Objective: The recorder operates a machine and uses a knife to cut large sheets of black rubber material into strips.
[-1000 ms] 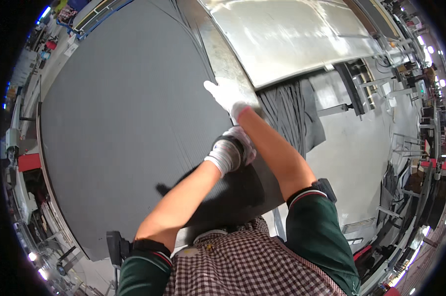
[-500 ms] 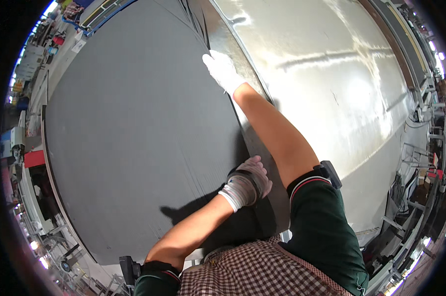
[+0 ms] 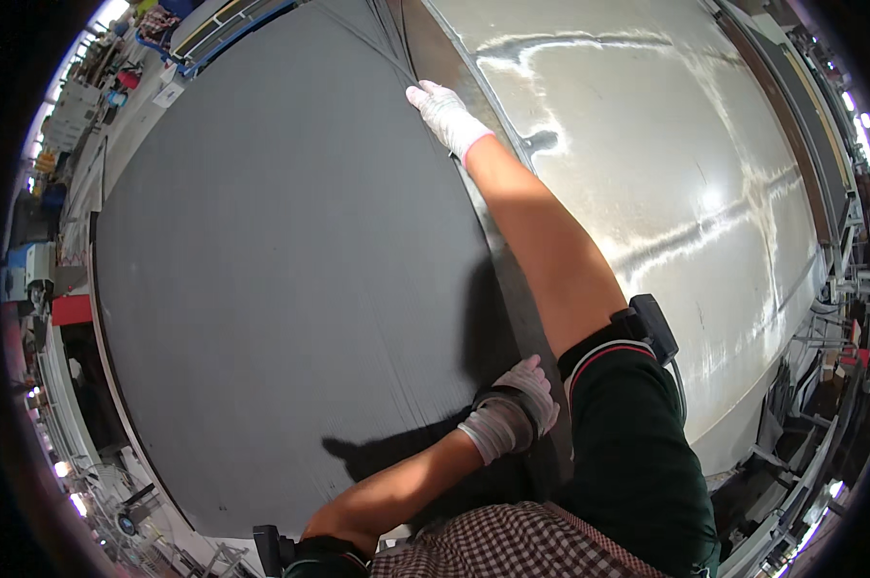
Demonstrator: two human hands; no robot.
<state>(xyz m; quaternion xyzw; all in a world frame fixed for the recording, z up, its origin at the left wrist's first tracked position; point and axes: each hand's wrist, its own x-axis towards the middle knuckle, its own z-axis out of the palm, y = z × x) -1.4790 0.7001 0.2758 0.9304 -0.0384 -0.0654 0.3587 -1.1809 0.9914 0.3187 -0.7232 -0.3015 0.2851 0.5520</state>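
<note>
Because palms are hidden, left hand (image 3: 519, 405), right hand (image 3: 447, 118): cannot tell if fingers (image 3: 433, 91) grip grey sheet (image 3: 261, 250).

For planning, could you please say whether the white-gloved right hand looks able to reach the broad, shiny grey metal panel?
Probably yes: the right hand is near the panel, with only a narrow brownish strip between.

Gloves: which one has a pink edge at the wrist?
The one on the right hand, farther up the grey sheet. The left hand, near the checked apron, has a pale cuff and dark band.
</note>
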